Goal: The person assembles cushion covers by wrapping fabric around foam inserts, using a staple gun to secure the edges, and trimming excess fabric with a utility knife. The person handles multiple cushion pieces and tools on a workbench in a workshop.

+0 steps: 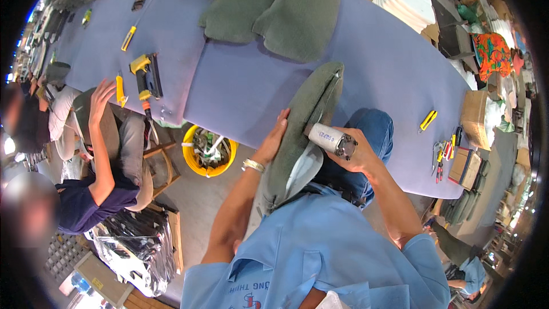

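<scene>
A dark green padded seat cushion (288, 151) stands on edge in front of my body, tilted, its pale underside partly showing. My left hand (272, 142) grips its left side, the fingers lying along the fabric. My right hand (357, 151) is closed around a silver-grey staple gun (327, 138), seen from above. The gun's front end meets the fabric edge on the cushion's right side; the exact contact point is hidden. My jeans-clad knee (372, 129) is behind the gun, at the table edge.
Flat dark green covered pieces (303, 17) lie on the blue-grey table (240, 86). A yellow staple gun (140, 74) and screwdriver (129, 38) are left; a yellow cutter (428, 120) and pliers (439, 166) right. A yellow scrap bucket (186, 151) and a seated co-worker (97, 189) are nearby.
</scene>
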Demonstrator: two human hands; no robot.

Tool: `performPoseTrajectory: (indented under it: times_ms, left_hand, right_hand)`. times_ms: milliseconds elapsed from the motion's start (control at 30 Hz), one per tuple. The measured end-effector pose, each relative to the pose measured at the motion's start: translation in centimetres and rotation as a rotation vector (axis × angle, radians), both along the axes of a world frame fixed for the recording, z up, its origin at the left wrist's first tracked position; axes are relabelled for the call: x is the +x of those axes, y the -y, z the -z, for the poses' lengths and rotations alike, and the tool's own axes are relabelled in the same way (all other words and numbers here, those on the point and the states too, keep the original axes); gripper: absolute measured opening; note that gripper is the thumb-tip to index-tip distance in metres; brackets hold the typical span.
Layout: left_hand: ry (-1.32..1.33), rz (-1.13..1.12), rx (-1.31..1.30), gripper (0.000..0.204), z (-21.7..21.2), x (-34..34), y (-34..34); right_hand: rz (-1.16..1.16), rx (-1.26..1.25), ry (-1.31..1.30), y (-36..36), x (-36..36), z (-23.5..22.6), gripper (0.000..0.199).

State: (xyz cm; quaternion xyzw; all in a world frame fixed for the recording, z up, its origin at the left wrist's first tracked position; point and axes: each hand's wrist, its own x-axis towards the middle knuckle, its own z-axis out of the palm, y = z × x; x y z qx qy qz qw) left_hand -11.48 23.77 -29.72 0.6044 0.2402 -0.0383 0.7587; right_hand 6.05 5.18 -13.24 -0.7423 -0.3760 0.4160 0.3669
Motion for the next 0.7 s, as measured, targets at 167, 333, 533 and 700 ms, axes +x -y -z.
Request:
performPoseTrajectory:
  times_ms: [167, 333, 533, 700]
  left_hand:
    - [0.059, -0.014, 0.095, 0.066, -4.7, 0.2, 1.6]
    - [0.010, 0.025, 0.475, 0.083, -8.5, -0.2, 3.6]
    - [-0.189, 0.030, 0.603, 0.088, -10.8, 0.7, 4.1]
    - [-0.214, 0.043, 0.630, 0.090, -10.7, 0.8, 4.1]
  right_hand:
    - [0.010, 0.015, 0.044, 0.3, 0.2, 0.2, 0.041]
    - [0.007, 0.056, 0.058, 0.3, -0.1, 0.1, 0.036]
    - [-0.037, 0.118, 0.104, 1.2, -0.1, 1.2, 0.055]
    - [-0.085, 0.061, 0.017, 0.9, 0.4, -0.3, 0.057]
